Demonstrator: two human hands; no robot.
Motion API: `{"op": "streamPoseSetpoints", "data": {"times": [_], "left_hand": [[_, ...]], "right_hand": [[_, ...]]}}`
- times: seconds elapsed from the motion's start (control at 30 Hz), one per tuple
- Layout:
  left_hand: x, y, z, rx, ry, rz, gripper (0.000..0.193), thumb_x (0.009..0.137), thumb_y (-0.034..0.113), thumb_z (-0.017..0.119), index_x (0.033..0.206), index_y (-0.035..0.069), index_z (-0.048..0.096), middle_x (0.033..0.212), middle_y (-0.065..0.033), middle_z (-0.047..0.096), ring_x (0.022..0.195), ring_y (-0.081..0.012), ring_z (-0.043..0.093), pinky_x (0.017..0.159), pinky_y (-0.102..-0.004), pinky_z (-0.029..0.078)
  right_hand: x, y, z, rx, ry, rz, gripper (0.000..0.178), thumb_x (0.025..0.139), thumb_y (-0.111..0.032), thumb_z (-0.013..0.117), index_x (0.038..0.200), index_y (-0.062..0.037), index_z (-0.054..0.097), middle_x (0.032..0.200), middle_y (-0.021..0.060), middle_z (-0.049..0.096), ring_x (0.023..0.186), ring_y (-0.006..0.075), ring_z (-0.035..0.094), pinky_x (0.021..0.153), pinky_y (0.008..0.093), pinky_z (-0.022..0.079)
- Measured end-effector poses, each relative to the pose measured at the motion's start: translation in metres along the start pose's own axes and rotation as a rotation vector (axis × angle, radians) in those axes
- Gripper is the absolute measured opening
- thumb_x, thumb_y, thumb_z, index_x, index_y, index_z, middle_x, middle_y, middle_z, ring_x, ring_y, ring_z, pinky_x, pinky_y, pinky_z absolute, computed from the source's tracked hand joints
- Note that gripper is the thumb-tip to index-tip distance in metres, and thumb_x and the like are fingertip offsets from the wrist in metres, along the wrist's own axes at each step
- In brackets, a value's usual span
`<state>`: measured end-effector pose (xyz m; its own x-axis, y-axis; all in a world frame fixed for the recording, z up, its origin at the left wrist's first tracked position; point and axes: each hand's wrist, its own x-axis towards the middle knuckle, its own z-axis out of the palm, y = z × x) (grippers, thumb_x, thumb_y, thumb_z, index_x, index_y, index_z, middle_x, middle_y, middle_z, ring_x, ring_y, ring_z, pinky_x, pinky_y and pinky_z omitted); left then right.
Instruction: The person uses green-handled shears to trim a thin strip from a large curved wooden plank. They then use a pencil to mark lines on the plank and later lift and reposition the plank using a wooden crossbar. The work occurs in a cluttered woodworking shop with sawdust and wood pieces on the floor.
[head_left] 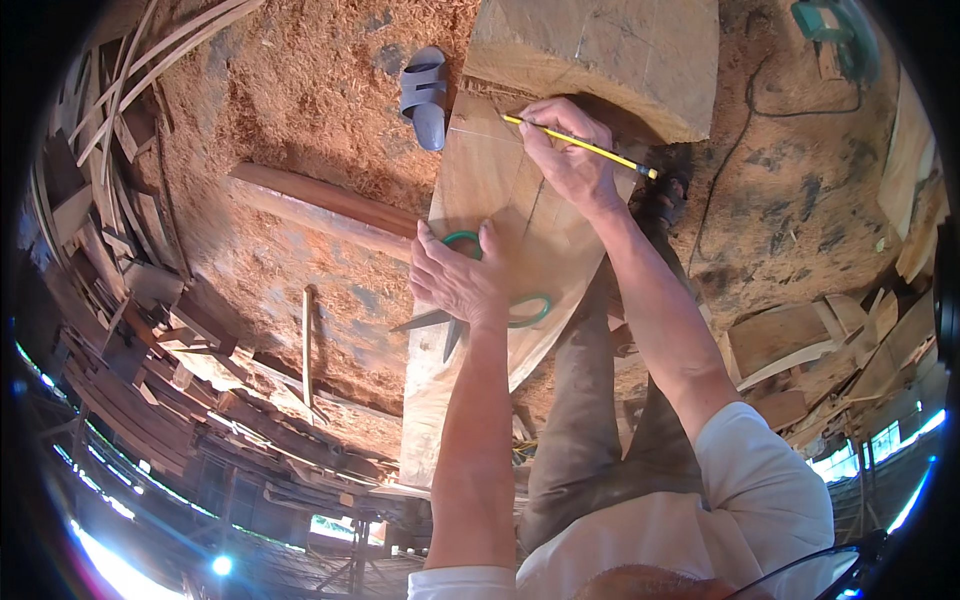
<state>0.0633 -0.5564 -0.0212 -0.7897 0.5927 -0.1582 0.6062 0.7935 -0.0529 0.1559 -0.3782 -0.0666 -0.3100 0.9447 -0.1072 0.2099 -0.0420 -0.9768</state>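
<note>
I see the right hand (570, 155) pinching a yellow pencil (580, 146), tip on the pale wooden plank (470, 330). The left hand (462, 278) lies flat, fingers spread, pressing a green ring template (530, 312) onto the plank. A grey sandal (425, 95) sits on sawdust just beside the plank. No containers visible.

The left hand (458, 282) is pressing flat on a green-handled tool (528, 312) lying on a pale wooden plank (470, 190). The right hand (568, 150) is holding a yellow pencil (580, 146) with its tip on the plank. A grey sandal (425, 97) is lying on the sawdust-covered floor (300, 90) just beside the plank.
</note>
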Motion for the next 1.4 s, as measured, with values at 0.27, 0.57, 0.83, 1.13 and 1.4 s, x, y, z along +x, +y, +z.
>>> {"op": "streamPoseSetpoints", "data": {"times": [0.27,0.57,0.83,1.13,1.4], "left_hand": [[0.0,-0.001,0.0,0.017,0.052,0.027,0.094,0.08,0.056,0.08,0.151,0.007,0.043,0.137,-0.0167,0.054,0.127,-0.0375,0.051,0.107,-0.0547,0.036],[0.0,0.0,0.001,0.004,0.039,0.023,0.089,0.088,0.062,0.07,0.151,0.006,0.042,0.139,-0.0185,0.055,0.13,-0.0394,0.049,0.108,-0.0553,0.034],[0.0,-0.001,0.003,0.014,0.053,0.008,0.092,0.081,0.058,0.078,0.15,0.008,0.045,0.137,-0.0165,0.055,0.126,-0.0367,0.053,0.107,-0.0545,0.036],[-0.002,0.002,-0.001,0.043,0.071,0.028,0.088,0.085,0.058,0.075,0.148,0.004,0.047,0.135,-0.0166,0.057,0.124,-0.0367,0.054,0.106,-0.0533,0.038],[-0.004,0.001,0.002,0.012,0.07,0.043,0.089,0.089,0.063,0.068,0.151,0.004,0.046,0.14,-0.017,0.056,0.126,-0.0366,0.053,0.109,-0.055,0.037]], "right_hand": [[-0.008,-0.004,-0.009,0.044,-0.015,-0.022,0.01,0.083,0.002,0.071,0.087,0.0015,0.062,0.089,0.0118,0.074,0.076,0.0192,0.073,0.067,0.032,0.057],[-0.016,0.002,-0.023,0.022,-0.105,0.036,0.01,0.087,-0.002,0.074,0.089,0.0001,0.065,0.095,0.0118,0.075,0.081,0.0178,0.072,0.073,0.0315,0.056],[-0.021,0.003,-0.03,-0.032,-0.137,-0.01,0.009,0.087,-0.001,0.072,0.089,-0.0015,0.064,0.096,0.0091,0.074,0.081,0.0149,0.07,0.071,0.0298,0.055],[-0.021,0.012,-0.032,0.0,-0.131,-0.041,0.009,0.086,0.0,0.071,0.09,-0.0023,0.063,0.091,0.0072,0.072,0.077,0.0158,0.067,0.068,0.0321,0.053],[-0.049,-0.004,-0.075,0.051,-0.076,-0.001,0.006,0.091,-0.003,0.071,0.095,-0.0015,0.066,0.089,0.0061,0.069,0.08,0.0133,0.066,0.071,0.0316,0.054]]}}
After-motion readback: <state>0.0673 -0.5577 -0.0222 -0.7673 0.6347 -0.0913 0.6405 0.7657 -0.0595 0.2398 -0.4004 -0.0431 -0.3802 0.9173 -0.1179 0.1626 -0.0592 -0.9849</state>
